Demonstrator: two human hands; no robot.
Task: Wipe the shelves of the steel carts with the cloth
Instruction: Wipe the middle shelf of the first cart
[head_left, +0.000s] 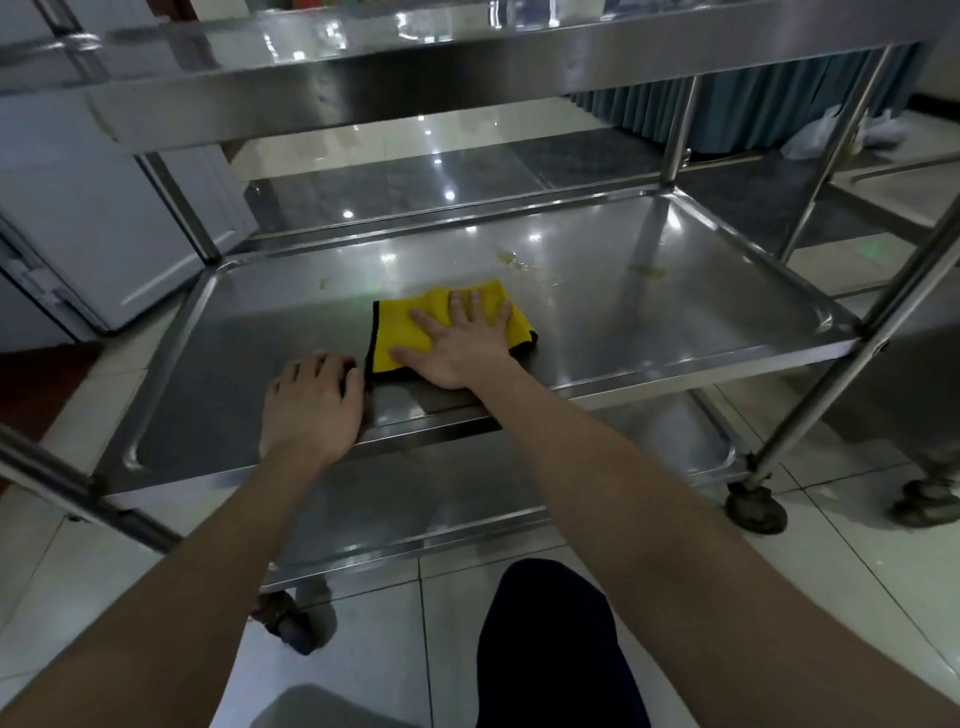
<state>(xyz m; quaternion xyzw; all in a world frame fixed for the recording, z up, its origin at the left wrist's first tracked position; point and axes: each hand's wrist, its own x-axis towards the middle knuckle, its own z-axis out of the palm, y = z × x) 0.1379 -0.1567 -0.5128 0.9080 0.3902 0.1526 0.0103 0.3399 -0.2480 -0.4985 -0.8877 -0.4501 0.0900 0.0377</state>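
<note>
A yellow cloth (395, 338) with black edging lies flat on the middle shelf (649, 322) of a steel cart. My right hand (460, 345) presses down on the cloth with its fingers spread. My left hand (311, 402) rests beside it on the shelf's front edge, fingers curled over the rim, touching the cloth's left corner. Yellowish dirt spots (519, 260) sit on the shelf behind the cloth and to its right. The top shelf (467, 67) hangs overhead, and the bottom shelf (675, 441) shows below.
Cart uprights (841, 415) and castor wheels (753, 506) stand on the tiled floor at right. A second cart's wheel (924, 501) is at far right. A white cabinet (104, 208) stands at left. My dark-clothed knee (550, 649) is below.
</note>
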